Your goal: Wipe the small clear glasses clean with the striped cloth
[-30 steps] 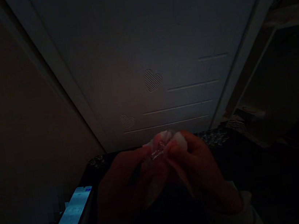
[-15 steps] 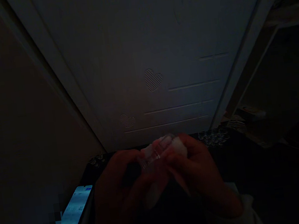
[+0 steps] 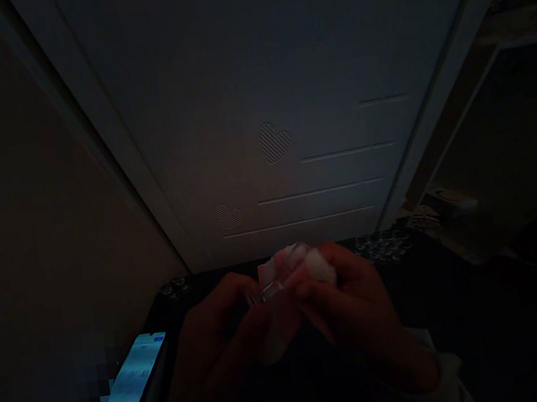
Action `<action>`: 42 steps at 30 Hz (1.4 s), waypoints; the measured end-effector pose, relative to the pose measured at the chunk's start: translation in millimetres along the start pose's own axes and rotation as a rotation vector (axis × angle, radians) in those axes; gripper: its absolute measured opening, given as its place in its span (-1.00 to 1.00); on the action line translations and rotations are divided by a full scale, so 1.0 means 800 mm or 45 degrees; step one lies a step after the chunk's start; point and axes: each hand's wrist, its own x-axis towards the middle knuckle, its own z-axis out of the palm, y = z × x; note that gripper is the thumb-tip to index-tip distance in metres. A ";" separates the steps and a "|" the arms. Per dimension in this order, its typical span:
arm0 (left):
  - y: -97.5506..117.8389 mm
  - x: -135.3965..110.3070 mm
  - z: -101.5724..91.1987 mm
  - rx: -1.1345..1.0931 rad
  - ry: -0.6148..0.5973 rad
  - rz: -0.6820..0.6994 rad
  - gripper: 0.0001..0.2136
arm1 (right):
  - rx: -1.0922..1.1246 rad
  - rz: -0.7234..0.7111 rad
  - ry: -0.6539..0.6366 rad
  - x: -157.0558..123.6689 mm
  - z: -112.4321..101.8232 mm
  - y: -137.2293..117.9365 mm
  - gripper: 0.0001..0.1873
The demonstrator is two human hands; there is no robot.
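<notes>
In the head view, low in the middle, my left hand [image 3: 217, 336] pinches the ridged end of a small clear vial-like piece [image 3: 271, 290] between thumb and fingers. My right hand [image 3: 354, 302] grips a pink and white cloth [image 3: 287, 320], which is bunched around the other end of the clear piece. A fluffy white part [image 3: 319, 268] of the bundle shows above the right thumb. Part of the cloth hangs down between my hands. Dim light hides the clear piece's full shape.
Several small clear pieces lie on the dark surface at the right [image 3: 383, 246] and the left [image 3: 176, 287]. A lit phone [image 3: 134, 383] is at the lower left. Behind stands a pale panel [image 3: 253, 84] with heart patterns. Clutter [image 3: 446, 200] sits farther right.
My left hand has shifted slightly, and the clear piece has slid down and left, with more of it covered by the cloth. My right hand has barely moved.
</notes>
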 end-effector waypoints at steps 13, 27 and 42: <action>-0.014 0.004 0.012 0.585 0.294 0.463 -0.83 | 0.110 0.132 0.179 0.007 0.000 -0.007 -0.88; -0.027 0.006 0.010 0.718 0.347 0.546 -0.85 | 0.160 0.233 0.221 0.007 0.001 -0.006 -0.85; -0.028 0.004 0.012 0.670 0.398 0.529 -0.83 | 0.172 0.204 0.212 0.005 0.002 -0.004 -0.82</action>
